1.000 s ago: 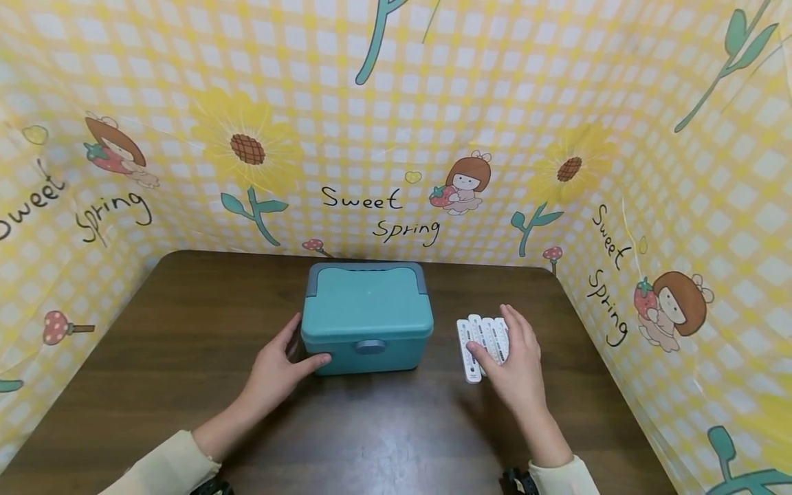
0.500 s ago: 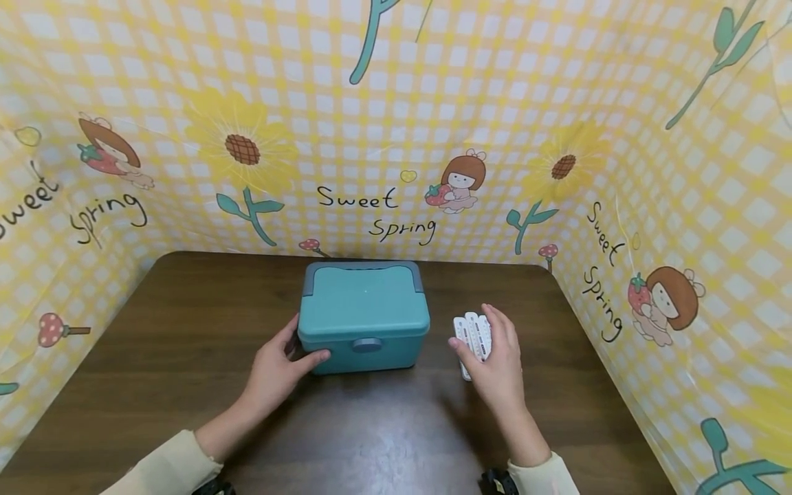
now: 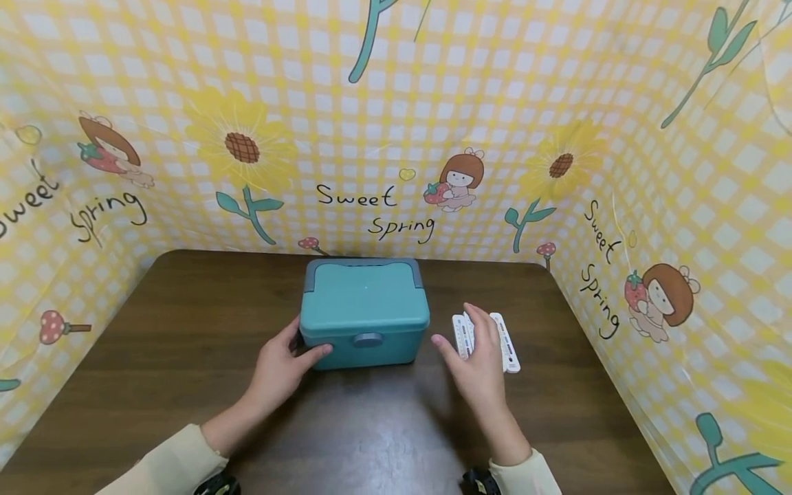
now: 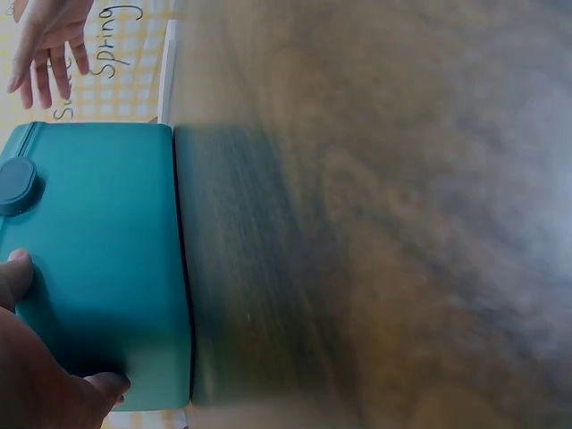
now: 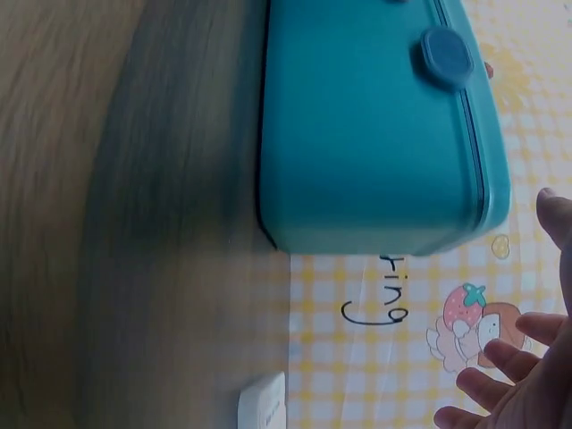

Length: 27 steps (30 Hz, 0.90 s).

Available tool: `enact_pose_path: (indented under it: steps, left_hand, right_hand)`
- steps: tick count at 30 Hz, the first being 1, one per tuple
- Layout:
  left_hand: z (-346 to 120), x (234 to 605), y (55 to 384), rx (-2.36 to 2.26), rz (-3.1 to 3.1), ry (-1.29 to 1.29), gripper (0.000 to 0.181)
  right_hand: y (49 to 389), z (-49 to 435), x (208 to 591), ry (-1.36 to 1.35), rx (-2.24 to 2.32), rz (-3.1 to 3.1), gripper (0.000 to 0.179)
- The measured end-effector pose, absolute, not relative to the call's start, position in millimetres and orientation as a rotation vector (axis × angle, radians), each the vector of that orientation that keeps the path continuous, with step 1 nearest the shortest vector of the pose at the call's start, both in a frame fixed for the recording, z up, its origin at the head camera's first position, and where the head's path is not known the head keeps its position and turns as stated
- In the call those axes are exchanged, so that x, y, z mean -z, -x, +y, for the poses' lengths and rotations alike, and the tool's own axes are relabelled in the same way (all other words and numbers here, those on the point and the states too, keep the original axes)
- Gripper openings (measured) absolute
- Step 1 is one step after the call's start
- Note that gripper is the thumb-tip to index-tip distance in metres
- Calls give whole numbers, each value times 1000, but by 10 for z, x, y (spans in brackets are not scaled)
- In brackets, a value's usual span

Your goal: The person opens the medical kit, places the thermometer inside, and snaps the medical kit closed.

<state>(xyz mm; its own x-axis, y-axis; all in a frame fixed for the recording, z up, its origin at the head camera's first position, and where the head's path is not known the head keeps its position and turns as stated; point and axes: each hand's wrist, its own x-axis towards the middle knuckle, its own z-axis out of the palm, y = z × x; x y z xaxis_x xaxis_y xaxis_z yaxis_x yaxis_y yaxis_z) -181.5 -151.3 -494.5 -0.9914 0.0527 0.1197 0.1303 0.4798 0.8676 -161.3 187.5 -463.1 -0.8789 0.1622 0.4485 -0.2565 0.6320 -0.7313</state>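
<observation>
- Storage box (image 3: 365, 302), teal, lid closed: standing upright on the desk (image 3: 204, 302), near the middle of its far edge, with its front facing the desk's near side.
- Latch (image 3: 368, 339), blue-grey, oval: sitting at the middle of the box's front, just under the lid.
- Carry handle (image 3: 417, 276), blue-grey: lying folded down around the lid's back and sides.
- Left hand (image 3: 281, 368): gripping the box at its left front corner, the thumb pressing on the front and the fingers reaching along the left side.
- White strips (image 3: 506, 342), flat, with small print too fine to read: lying side by side right of the box, towards the desk's right edge, partly hidden.
- Right hand (image 3: 479, 364): hovering over the strips, fingers spreading apart, holding nothing.
- Cloth backdrop (image 3: 365, 137), yellow-and-white check, lettered "Sweet Spring": hanging behind the desk's far edge and along both side edges.
</observation>
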Motion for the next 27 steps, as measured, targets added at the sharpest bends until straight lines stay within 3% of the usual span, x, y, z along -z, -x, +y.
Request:
enact_pose_path:
  steps: [27]
  left_hand:
    - [-1368,4933,1933,1574,-2625,122,96]
  right_hand:
    - [1481,1197,4630,61,-1248,-2245,69]
